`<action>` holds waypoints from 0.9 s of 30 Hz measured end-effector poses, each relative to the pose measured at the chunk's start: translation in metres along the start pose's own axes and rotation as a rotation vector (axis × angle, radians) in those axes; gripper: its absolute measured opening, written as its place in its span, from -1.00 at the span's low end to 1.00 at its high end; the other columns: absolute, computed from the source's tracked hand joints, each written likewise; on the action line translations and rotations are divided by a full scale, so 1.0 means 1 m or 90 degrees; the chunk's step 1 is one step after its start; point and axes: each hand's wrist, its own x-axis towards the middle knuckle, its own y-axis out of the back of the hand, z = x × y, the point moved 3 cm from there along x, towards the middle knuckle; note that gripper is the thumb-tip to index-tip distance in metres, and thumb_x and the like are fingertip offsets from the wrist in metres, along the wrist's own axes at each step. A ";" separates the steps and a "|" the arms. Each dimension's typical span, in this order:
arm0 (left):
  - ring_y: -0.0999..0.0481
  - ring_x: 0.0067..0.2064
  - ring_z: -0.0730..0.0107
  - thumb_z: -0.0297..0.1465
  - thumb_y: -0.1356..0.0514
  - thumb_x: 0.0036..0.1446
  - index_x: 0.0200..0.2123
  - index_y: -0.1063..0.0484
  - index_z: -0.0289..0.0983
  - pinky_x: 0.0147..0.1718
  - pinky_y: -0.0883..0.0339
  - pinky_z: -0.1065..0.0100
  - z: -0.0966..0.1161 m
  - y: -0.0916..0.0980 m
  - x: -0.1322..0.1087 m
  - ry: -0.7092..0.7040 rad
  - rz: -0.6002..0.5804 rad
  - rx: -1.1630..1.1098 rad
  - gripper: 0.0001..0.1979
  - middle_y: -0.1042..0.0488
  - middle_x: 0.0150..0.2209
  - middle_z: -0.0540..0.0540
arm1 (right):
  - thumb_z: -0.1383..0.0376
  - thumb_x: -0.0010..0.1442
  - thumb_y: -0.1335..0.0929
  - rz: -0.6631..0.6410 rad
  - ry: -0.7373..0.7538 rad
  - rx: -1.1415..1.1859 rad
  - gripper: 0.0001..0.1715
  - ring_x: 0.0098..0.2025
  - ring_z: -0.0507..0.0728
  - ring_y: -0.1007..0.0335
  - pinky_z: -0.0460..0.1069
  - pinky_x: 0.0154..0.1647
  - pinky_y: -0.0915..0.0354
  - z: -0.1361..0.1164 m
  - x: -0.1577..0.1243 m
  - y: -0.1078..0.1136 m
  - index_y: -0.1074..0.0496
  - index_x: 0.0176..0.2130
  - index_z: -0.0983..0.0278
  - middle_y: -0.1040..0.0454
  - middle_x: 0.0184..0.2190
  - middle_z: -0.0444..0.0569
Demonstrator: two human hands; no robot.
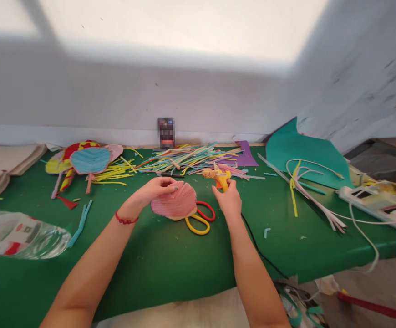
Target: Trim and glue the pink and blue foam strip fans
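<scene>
Between the fingers of my left hand [157, 189] is a pink fan-shaped piece [175, 201] covered with fine strips, held by its upper left edge. My right hand [228, 198] grips a yellow hot glue gun [222, 177], its nozzle pointing left above the pile of strips. From the gun a black cord [259, 248] runs down to the table's front edge. Scissors with one red and one yellow handle loop [198, 224] lie just right of the pink piece, which hides their blades.
Colourful paper strips [187, 159] lie heaped at the back, near a phone [166, 133] against the wall. Several finished fans [90, 160] rest at left, behind a water bottle [23, 234]. A teal sheet [307, 157] and a white power strip [375, 207] occupy the right.
</scene>
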 end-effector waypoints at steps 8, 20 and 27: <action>-0.42 -0.35 0.34 -0.09 -0.20 -0.04 -0.32 -0.48 -0.30 -0.39 -0.23 0.39 0.017 -0.010 -0.006 0.000 0.019 0.046 -0.62 -0.49 -0.36 -0.05 | 0.00 0.18 -0.27 0.033 0.164 0.151 -0.54 -0.05 0.25 -0.38 0.13 -0.09 -0.31 -0.004 0.002 -0.004 -0.45 -0.18 0.32 -0.46 -0.13 0.18; -0.46 -0.27 0.26 -0.17 -0.15 0.00 -0.32 -0.50 -0.28 -0.28 -0.28 0.32 0.032 -0.021 -0.010 -0.066 0.119 0.127 -0.69 -0.55 -0.31 -0.08 | 0.09 0.15 -0.33 -0.167 0.285 0.455 -0.74 -0.35 0.10 -0.40 0.03 -0.24 -0.38 -0.048 -0.039 -0.013 -0.47 -0.34 0.22 -0.50 -0.41 -0.08; -0.45 -0.27 0.27 -0.20 -0.11 0.02 -0.32 -0.49 -0.27 -0.27 -0.26 0.34 0.042 -0.024 -0.017 -0.079 0.137 0.180 -0.71 -0.55 -0.31 -0.08 | 0.12 0.15 -0.33 -0.150 0.279 0.472 -0.77 -0.35 0.11 -0.39 0.03 -0.23 -0.37 -0.051 -0.041 -0.008 -0.45 -0.35 0.23 -0.50 -0.43 -0.08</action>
